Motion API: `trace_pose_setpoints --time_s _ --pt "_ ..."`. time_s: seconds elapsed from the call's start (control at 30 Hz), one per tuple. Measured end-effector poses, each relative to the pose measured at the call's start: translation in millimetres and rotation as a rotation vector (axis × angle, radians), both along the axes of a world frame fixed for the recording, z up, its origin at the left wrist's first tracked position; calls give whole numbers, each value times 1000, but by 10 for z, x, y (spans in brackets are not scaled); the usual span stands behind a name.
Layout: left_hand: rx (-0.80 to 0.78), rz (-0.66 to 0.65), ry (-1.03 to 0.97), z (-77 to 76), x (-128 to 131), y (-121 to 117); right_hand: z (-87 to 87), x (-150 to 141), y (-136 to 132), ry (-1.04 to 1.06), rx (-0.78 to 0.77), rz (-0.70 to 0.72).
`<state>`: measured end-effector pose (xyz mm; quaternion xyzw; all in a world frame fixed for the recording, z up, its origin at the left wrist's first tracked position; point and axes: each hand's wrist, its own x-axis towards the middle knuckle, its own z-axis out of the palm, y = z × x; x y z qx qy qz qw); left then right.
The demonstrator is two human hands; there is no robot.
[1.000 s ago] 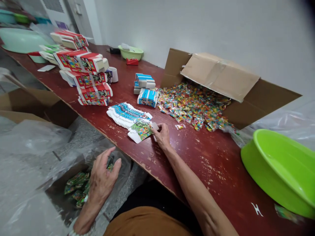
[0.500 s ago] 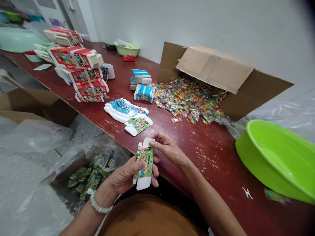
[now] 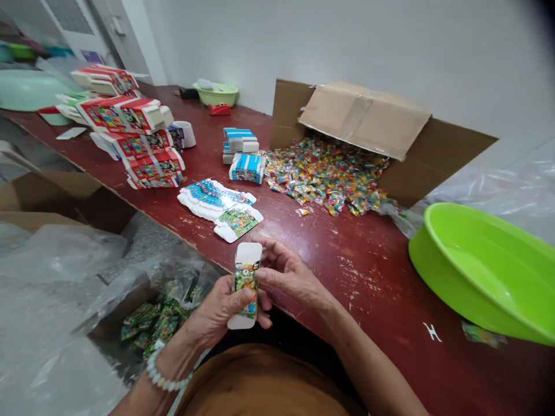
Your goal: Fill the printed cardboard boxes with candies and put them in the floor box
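My left hand (image 3: 220,305) grips a small green printed cardboard box (image 3: 245,278), thumb on its front and fingers behind. White flaps stick out at the box's upper and lower ends. My right hand (image 3: 291,276) is at the box's upper right, the thumb on its side edge and the curled fingers beside and partly behind the upper flap. Just beyond the hands, a flat green carton (image 3: 239,222) lies at the near end of a fanned row of flat blue-and-white cartons (image 3: 206,199).
An open cardboard box (image 3: 368,112) on its side spills wrapped candies (image 3: 325,173) over the red table (image 3: 373,271). A green basin (image 3: 468,277) stands right. Red box bundles (image 3: 125,115) and blue bundles (image 3: 247,167) stand further back. Below left, a carton holds green packets (image 3: 160,323).
The right fingers have moved from pinching the upper flap down to the box's side. The box now faces me more squarely, both end flaps spread. The view has shifted slightly.
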<state>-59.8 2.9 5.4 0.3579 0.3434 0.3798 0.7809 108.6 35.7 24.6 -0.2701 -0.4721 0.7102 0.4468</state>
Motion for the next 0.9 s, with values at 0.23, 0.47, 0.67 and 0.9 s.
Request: trace_pose_setpoints --time_s 0.23,0.47,0.67,0.9 --pt "50 188 239 -137 82 43 -100 -101 -20 -127 -92 -133" --pt "205 446 279 -94 119 18 -208 -89 30 -196 -80 -361" --pt "201 477 254 -25 145 -59 -316 -107 -30 -149 -13 -365" --pt "118 341 251 -125 13 16 -309 -19 81 -152 -148 -236"
